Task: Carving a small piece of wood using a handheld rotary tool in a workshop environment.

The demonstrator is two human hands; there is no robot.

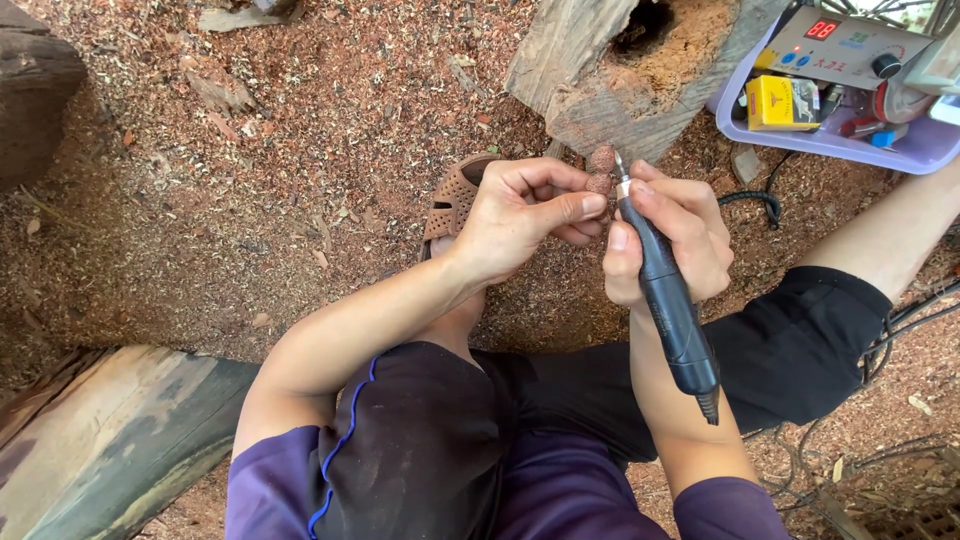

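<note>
Log (110,440) at 8 o'clock, lying on sawdust ground (250,200). Brown sandal (455,195) near centre, partly behind left hand (520,215). Left hand fingers curled, pinching small reddish wood piece (600,170) between thumb and fingertips. Just to its right, right hand (665,245) closed around dark rotary tool (670,300), tip touching wood piece at 12 o'clock. Hollow stump (620,70) above hands. Purple tray (830,140) at 2 o'clock holds control box (850,45) and yellow box (782,102).
</note>
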